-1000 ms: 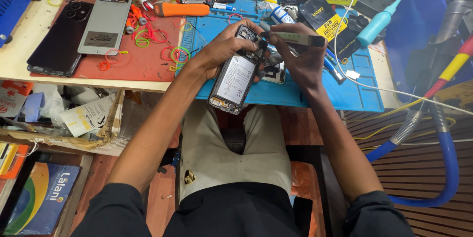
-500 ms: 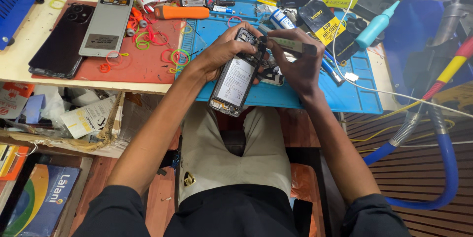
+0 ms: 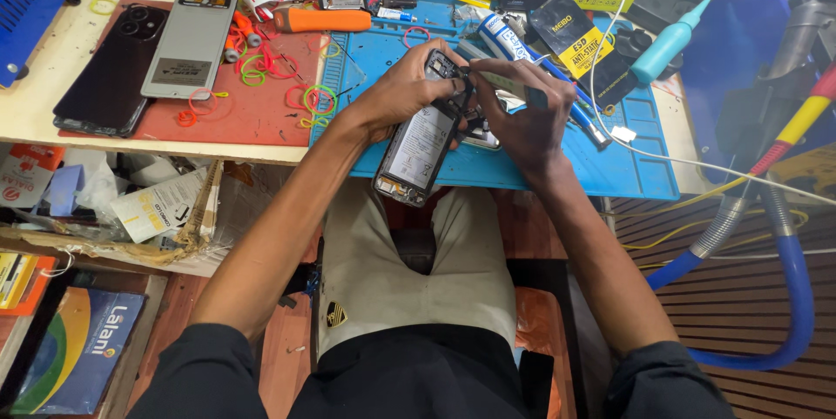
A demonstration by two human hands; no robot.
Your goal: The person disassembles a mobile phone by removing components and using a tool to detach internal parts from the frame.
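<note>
1. Holding an opened smartphone [image 3: 424, 145] over the near edge of the blue repair mat [image 3: 627, 171], the person has it back cover off, with the battery facing up.
2. The phone's long axis runs on a slant: its bottom end points toward the person's lap and hangs past the mat's near edge, while its top end, with the exposed board, points away and slightly to the right.
3. The left hand [image 3: 402, 92] is curled around the upper part of the phone from the left side, fingers closed on its edge and thumb over the top.
4. The right hand [image 3: 521, 118] comes in from the right, its fingertips pinched together at the phone's top corner; whether they grip a small part or a tool tip there is too small to tell.
5. Both hands meet at the far, top end, so the work point lies just beside each; the right fingertips look the nearer.
6. A second phone body, grey and face down [image 3: 190, 44], lies well apart to the left on the red mat [image 3: 261, 123], with coloured rubber bands [image 3: 318, 101] scattered between.
</note>
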